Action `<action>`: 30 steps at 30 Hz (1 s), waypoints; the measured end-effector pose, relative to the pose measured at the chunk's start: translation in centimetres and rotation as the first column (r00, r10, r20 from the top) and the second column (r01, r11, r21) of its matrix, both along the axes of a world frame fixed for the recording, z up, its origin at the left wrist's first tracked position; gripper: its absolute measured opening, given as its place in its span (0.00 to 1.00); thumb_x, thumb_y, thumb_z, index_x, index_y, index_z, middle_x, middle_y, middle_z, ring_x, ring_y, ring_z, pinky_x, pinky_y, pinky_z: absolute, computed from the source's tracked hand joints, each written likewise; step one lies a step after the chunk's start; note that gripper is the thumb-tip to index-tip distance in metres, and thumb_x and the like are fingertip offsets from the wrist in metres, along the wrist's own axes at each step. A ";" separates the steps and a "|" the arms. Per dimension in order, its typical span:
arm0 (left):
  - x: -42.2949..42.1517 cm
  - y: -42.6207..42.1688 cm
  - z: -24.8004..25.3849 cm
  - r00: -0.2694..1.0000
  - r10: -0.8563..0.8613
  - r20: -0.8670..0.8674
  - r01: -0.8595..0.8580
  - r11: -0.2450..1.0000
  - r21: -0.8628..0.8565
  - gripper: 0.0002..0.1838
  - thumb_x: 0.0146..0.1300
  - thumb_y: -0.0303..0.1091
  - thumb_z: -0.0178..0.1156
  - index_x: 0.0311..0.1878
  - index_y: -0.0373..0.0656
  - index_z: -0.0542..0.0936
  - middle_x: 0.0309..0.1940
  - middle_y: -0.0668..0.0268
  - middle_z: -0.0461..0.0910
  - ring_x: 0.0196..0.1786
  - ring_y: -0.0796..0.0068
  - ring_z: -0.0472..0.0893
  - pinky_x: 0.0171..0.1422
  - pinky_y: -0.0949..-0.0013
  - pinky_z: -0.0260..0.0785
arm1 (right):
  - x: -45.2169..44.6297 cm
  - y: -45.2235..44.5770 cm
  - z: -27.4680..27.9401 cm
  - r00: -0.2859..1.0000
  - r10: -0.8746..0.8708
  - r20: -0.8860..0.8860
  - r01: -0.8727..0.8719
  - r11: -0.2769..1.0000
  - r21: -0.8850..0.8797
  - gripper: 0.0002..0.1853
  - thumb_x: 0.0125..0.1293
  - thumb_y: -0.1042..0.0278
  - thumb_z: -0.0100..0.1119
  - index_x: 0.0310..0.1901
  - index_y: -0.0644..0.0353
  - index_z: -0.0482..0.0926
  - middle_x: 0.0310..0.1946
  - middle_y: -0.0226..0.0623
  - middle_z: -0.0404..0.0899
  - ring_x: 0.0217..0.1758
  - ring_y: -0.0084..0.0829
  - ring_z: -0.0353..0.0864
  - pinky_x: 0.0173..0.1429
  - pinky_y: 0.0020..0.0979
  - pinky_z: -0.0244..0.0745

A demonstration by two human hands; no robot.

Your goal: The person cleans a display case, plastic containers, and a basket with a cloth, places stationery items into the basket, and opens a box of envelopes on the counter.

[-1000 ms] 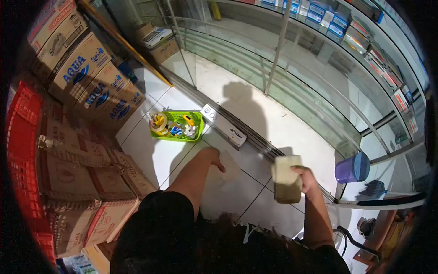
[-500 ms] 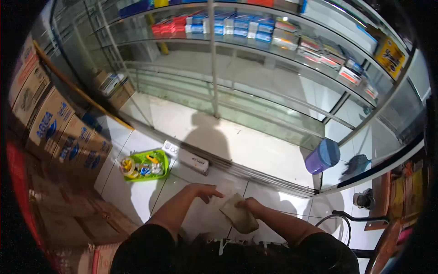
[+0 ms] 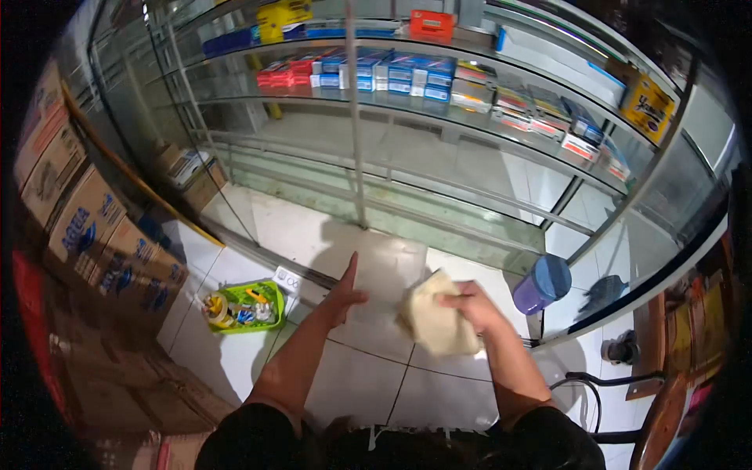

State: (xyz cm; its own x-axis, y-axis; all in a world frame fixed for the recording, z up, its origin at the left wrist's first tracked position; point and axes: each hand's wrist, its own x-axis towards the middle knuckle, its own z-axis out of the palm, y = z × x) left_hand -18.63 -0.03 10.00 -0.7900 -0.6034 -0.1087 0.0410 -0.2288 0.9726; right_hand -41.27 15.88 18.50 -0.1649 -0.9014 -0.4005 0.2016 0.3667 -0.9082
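R hand [image 3: 474, 307] is closed on the R edge of a cream bundle [image 3: 439, 319], thumb on top; bundle lies L of its palm, above the tiled floor [image 3: 376, 392]. L hand [image 3: 341, 301] is open, thumb apart, beside a see-thru sheet [image 3: 388, 274]; can't tell if gripped.

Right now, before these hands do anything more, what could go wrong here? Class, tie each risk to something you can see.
The pale bundle could slip or fan apart: only the right hand appears to grip it, and its edges look loose.
The purple container could be knocked if the right arm swings outward, as it stands close by.
The green basket of small items sits on the floor near the left forearm and might get bumped.
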 end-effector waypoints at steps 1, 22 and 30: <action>-0.5 -0.2 -0.5 0.993 0.015 -0.113 -0.003 0.995 0.103 0.60 0.37 0.38 0.66 0.69 0.54 0.34 0.69 0.62 0.42 0.68 0.67 0.47 0.63 0.65 0.52 | -0.4 -0.1 0.8 0.995 -0.097 -0.019 0.094 0.990 -0.108 0.14 0.55 0.70 0.60 0.43 0.67 0.75 0.33 0.37 0.79 0.34 0.28 0.78 0.41 0.28 0.73; -6.0 1.9 -0.2 0.961 0.195 -0.195 -0.261 0.871 -0.417 0.60 0.30 0.48 0.74 0.66 0.38 0.50 0.59 0.55 0.58 0.62 0.61 0.58 0.64 0.61 0.52 | -1.6 0.6 1.4 0.533 -0.666 -0.522 0.233 0.708 -0.667 0.21 0.50 0.85 0.45 0.48 0.63 0.72 0.42 0.46 0.76 0.41 0.41 0.78 0.43 0.33 0.72; -9.1 1.5 -4.0 0.859 0.419 -0.296 -0.475 0.434 -0.766 0.60 0.31 0.43 0.72 0.66 0.37 0.47 0.56 0.51 0.61 0.57 0.55 0.62 0.61 0.60 0.56 | 6.6 1.2 0.7 -0.139 -0.340 -0.930 -0.492 0.839 -0.233 0.26 0.46 0.78 0.45 0.52 0.62 0.69 0.56 0.50 0.65 0.60 0.48 0.64 0.62 0.46 0.56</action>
State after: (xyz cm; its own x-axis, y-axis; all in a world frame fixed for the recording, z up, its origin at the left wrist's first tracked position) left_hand -27.74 1.45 5.96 -0.3710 -0.6790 0.6335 -0.0432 0.6940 0.7186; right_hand -34.65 17.03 19.16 0.1228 -0.8701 0.4773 -0.9889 -0.1477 -0.0149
